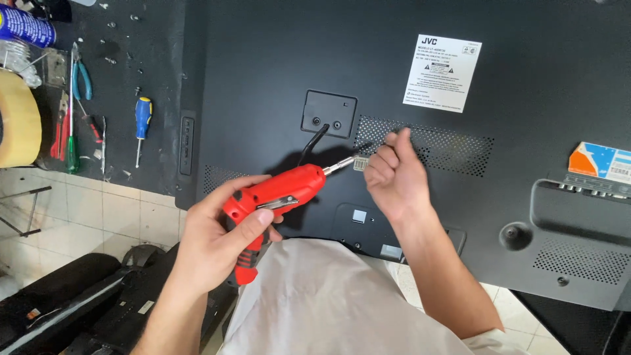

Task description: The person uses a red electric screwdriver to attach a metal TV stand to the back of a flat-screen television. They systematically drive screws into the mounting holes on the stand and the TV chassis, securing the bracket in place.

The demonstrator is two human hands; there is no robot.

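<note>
My left hand (213, 236) grips a red and black cordless screwdriver (273, 197) by its handle, its metal bit pointing right and slightly up. My right hand (391, 174) is closed at the bit's tip (351, 161), fingers pinched around it or a small part there; what it pinches is too small to tell. Both hands hover over the black back panel of a flat television (263, 66) lying face down. A black cable (312, 141) leaves a small recessed plate (328, 113) just above the tool.
A white label (442, 72) and vent grilles (453, 141) mark the panel. On the dark bench at left lie a blue-handled screwdriver (142, 121), pliers (80, 79), a tape roll (16, 118) and loose screws. Tiled floor and black parts (72, 289) lie below.
</note>
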